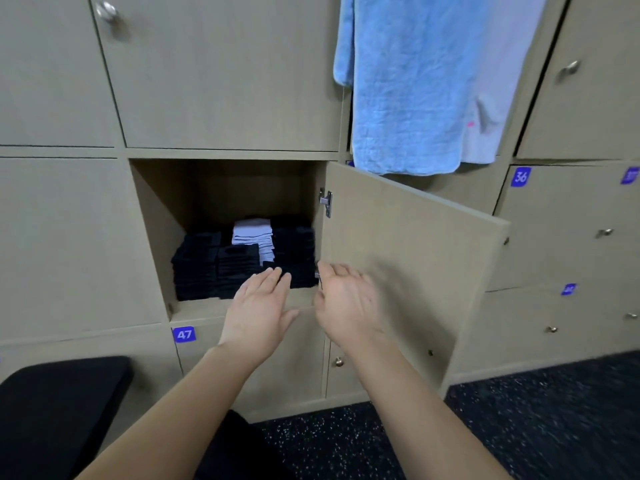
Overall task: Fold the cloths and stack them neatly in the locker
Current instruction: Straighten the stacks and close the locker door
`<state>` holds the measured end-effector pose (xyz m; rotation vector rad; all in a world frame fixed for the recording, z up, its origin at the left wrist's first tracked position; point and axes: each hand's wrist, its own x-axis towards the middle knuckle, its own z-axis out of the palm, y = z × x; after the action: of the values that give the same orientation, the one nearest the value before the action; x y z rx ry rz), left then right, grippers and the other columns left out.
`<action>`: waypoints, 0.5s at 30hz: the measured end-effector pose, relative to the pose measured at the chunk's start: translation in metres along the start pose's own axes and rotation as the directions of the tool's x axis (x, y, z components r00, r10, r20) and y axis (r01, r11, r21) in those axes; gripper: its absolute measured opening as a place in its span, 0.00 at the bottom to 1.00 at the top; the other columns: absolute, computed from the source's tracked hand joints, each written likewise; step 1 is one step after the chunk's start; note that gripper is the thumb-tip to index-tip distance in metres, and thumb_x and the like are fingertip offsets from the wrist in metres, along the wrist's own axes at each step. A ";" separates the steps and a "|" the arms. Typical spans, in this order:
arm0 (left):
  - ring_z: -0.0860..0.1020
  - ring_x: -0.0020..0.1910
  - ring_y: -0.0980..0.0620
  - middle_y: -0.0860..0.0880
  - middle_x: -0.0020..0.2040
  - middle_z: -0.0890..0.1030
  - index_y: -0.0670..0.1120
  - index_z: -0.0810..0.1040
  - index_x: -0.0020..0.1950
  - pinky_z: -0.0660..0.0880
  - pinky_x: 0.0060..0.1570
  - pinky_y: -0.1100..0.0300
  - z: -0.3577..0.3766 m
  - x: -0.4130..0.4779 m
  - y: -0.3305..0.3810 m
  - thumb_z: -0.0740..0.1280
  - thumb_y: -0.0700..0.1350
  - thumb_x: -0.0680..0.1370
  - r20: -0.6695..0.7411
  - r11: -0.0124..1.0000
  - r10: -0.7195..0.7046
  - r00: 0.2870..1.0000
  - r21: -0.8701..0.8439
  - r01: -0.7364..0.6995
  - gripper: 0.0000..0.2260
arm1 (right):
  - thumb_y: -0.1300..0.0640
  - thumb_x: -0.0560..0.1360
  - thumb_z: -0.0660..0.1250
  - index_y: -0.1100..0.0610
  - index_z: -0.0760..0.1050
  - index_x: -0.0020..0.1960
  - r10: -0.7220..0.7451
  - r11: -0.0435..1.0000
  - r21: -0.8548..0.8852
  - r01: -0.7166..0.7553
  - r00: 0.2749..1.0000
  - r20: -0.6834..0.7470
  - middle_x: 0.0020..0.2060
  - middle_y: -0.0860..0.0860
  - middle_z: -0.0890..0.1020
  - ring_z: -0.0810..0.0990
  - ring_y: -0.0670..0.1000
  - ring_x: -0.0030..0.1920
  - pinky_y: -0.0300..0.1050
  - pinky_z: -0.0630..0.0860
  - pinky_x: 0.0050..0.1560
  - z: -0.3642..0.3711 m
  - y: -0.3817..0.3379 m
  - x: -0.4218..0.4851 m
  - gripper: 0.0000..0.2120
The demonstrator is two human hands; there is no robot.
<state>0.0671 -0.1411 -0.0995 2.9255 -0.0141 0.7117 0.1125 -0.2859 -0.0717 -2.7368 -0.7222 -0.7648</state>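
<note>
An open locker (156, 237) holds stacks of folded black cloths (207, 268) and a smaller stack of folded white cloths (252, 233) behind them. My left hand (258, 306) reaches toward the locker's front edge with straight fingers, its fingertips just in front of the black stacks, holding nothing. My right hand (346, 303) is beside it, fingers relaxed and empty, in front of the lower hinge. The locker door (408, 258) stands swung open to the right.
A light blue towel (408, 84) and a pale cloth (498, 81) hang over a door above right. Closed beige lockers with knobs surround the open one; labels 47 (184, 334) and 36 (520, 176) show. A black padded seat (59, 407) sits lower left on dark speckled floor (519, 420).
</note>
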 end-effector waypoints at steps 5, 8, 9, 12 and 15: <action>0.70 0.69 0.46 0.46 0.68 0.74 0.43 0.71 0.70 0.61 0.70 0.56 -0.010 0.000 0.069 0.65 0.57 0.77 -0.061 0.974 0.106 0.992 -0.196 -0.116 0.26 | 0.58 0.64 0.68 0.57 0.78 0.44 -0.032 0.999 0.006 0.037 0.942 -0.334 0.36 0.51 0.81 0.80 0.55 0.39 0.45 0.76 0.43 -0.065 0.029 -0.023 0.09; 0.70 0.67 0.49 0.50 0.69 0.73 0.47 0.69 0.72 0.67 0.68 0.53 -0.012 0.005 0.105 0.57 0.64 0.74 -0.078 0.936 0.155 0.985 -0.308 -0.172 0.32 | 0.58 0.66 0.70 0.58 0.79 0.52 -0.069 0.997 -0.050 0.053 0.898 -0.435 0.45 0.52 0.83 0.82 0.55 0.49 0.49 0.75 0.58 -0.097 0.054 -0.034 0.15; 0.70 0.68 0.50 0.51 0.70 0.72 0.48 0.68 0.74 0.67 0.67 0.51 -0.012 0.008 0.116 0.56 0.67 0.73 -0.089 0.925 0.166 0.982 -0.332 -0.187 0.35 | 0.59 0.67 0.69 0.59 0.79 0.53 -0.075 0.997 -0.057 0.055 0.880 -0.470 0.48 0.53 0.83 0.81 0.56 0.54 0.50 0.73 0.61 -0.105 0.062 -0.037 0.15; 0.66 0.72 0.52 0.52 0.73 0.69 0.49 0.64 0.76 0.66 0.69 0.51 -0.015 0.011 0.149 0.56 0.69 0.69 -0.108 0.891 0.175 0.979 -0.405 -0.204 0.40 | 0.60 0.70 0.62 0.62 0.78 0.57 -0.063 0.998 -0.035 0.053 0.814 -0.577 0.59 0.58 0.80 0.76 0.58 0.64 0.47 0.65 0.64 -0.121 0.084 -0.051 0.18; 0.65 0.73 0.52 0.52 0.74 0.67 0.49 0.61 0.77 0.66 0.70 0.51 -0.015 0.012 0.176 0.60 0.69 0.66 -0.110 0.888 0.166 0.980 -0.416 -0.197 0.43 | 0.58 0.71 0.59 0.62 0.76 0.62 0.007 1.000 0.017 0.004 0.809 -0.588 0.67 0.61 0.74 0.70 0.59 0.69 0.51 0.66 0.66 -0.125 0.100 -0.065 0.21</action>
<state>0.0637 -0.3139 -0.0594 2.4972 -0.3916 0.7304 0.0614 -0.4382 -0.0078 -2.2622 -0.5702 -1.4984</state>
